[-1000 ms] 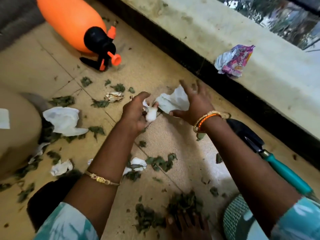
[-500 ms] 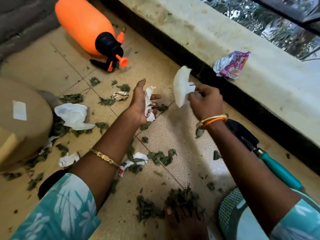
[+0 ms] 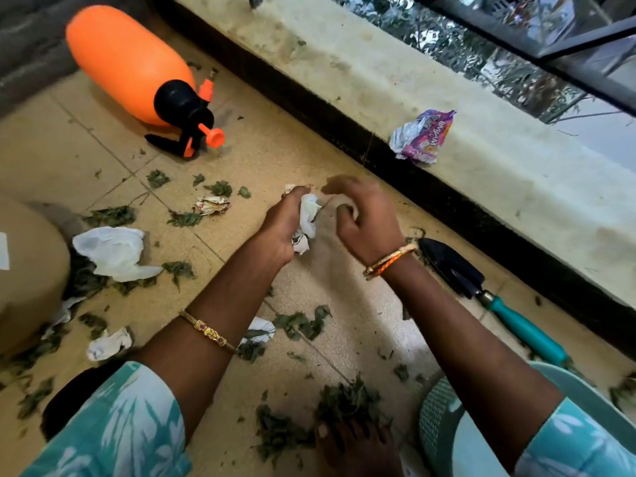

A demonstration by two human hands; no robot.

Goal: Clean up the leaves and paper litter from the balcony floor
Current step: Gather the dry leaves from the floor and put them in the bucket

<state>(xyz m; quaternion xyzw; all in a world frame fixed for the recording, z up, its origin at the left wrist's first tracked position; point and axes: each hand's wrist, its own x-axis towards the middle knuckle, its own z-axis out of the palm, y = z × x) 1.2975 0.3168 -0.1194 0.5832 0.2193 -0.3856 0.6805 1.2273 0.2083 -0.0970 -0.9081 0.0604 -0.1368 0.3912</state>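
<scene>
Clutching a loose paper wad (image 3: 307, 218) in the left hand (image 3: 285, 223), right hand (image 3: 364, 218) curled and blurred, grip unclear, so scraps could easily slip back onto the floor (image 3: 344, 280).

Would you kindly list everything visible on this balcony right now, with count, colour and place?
sprayer bottle: one, orange with black head, lying on the floor, upper left
snack wrapper: one, purple and silver, on the ledge
trowel: one, black blade and teal handle, floor beside the ledge base
large paper piece: one, white, floor at left
small paper scraps: several, white, scattered on the floor
leaves: many, dark green, scattered, with a pile near the foot
basket: one, pale teal, lower right
beige container: one, left edge
crumpled paper: a wad, white, in the left hand
left hand: closed on the crumpled paper
right hand: blurred, fingers curled, grip unclear
</scene>
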